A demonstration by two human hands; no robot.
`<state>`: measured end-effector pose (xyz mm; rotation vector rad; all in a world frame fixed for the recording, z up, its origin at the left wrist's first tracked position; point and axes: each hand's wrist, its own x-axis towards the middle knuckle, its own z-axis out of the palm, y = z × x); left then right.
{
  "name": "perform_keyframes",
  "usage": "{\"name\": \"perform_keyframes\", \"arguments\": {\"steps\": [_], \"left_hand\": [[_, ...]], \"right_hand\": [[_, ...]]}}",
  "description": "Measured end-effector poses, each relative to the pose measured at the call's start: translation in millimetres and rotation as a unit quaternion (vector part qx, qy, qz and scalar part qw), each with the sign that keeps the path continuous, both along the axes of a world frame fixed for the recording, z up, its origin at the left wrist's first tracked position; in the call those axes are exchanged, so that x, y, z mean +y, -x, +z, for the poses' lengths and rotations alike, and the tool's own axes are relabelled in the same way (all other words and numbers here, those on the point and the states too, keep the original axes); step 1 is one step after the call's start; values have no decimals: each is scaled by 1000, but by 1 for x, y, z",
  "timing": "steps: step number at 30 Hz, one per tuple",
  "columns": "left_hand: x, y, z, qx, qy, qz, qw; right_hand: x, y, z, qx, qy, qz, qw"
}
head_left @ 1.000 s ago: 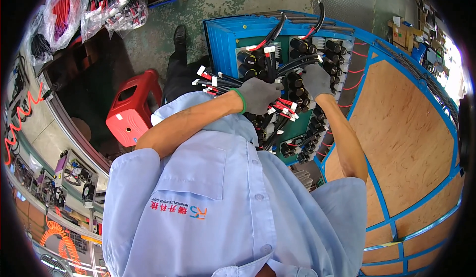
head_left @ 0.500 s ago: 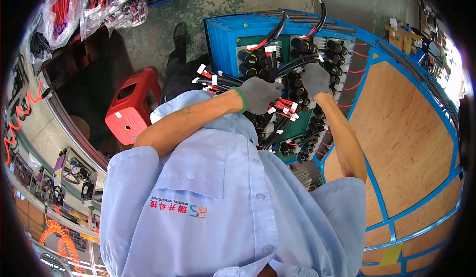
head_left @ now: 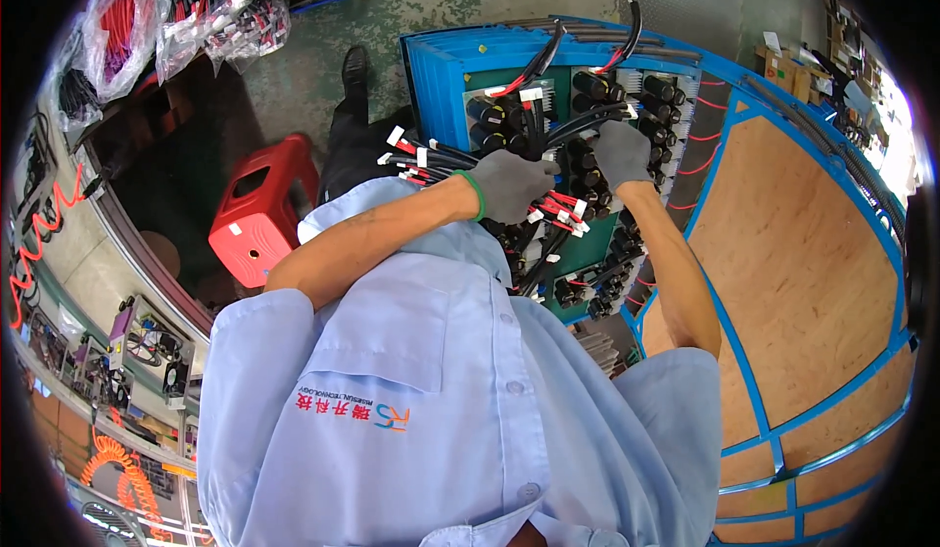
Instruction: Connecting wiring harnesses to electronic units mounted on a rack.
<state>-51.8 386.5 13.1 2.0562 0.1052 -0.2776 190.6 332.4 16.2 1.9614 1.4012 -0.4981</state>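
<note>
Grey gloves cover both our hands, and our left hand (head_left: 514, 185) is clenched around a bundle (head_left: 446, 159) of black and red cables. The bundle's long axis runs across that fist: white-tipped ends stick out on its left, while red ends (head_left: 560, 212) with white plugs emerge at its lower right, so it slants down to the right in the view.

Our right hand (head_left: 623, 158) hangs over the black cylinders on the board (head_left: 590, 250), to the right of the fist and slightly higher in the view. Its fingertips are hidden, so we cannot tell whether it grasps anything. A black lead (head_left: 593, 121) rises rightward from between our hands, its pale tip just above the right knuckles; for that tip, the right hand is nearer. For the bundle's red ends, the left is nearer. Blue frame (head_left: 436, 82) edges the board.
</note>
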Motion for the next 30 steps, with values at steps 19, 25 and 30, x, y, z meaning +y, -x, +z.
{"name": "perform_keyframes", "arguments": {"steps": [19, 25, 30], "left_hand": [[-4, -2, -9, -59, 28, 50, 997], [-2, 2, -5, -66, 42, 65, 995], [7, 14, 8, -87, 118, 151, 978]], "right_hand": [[-19, 12, -20, 64, -69, 50, 994], [-2, 19, -4, 20, -5, 58, 998], [-32, 4, 30, 49, -139, -54, 988]]}}
